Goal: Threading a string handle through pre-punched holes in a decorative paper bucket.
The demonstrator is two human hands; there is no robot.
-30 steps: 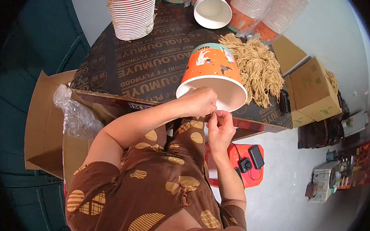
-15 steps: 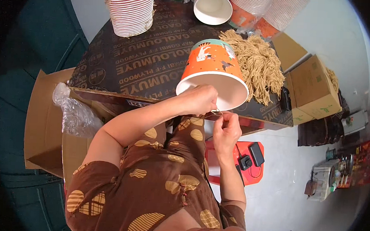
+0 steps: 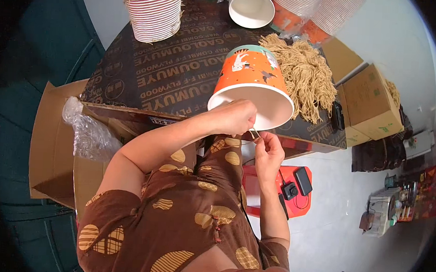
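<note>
An orange paper bucket (image 3: 255, 69) with a white rim lies on its side at the table's front edge, its mouth turned toward me. My left hand (image 3: 236, 118) is closed just in front of that rim, pinching a thin tan string (image 3: 254, 134). The other part of the string is between the fingertips of my right hand (image 3: 269, 152), a little lower and to the right. A short stretch of it shows between the two hands. Right behind the bucket lies a heap of tan string (image 3: 305, 79).
A tall stack of white-rimmed buckets (image 3: 153, 12) stands at the back left of the dark table (image 3: 183, 55). Another bucket (image 3: 251, 9) lies tipped at the back, near wrapped stacks (image 3: 332, 16). Cardboard boxes (image 3: 370, 99) flank the right; a red stool (image 3: 301, 199) holds small black devices.
My hands have shifted slightly at the string, and the stretch between them now stands more upright. The bucket stays nearly in place.
</note>
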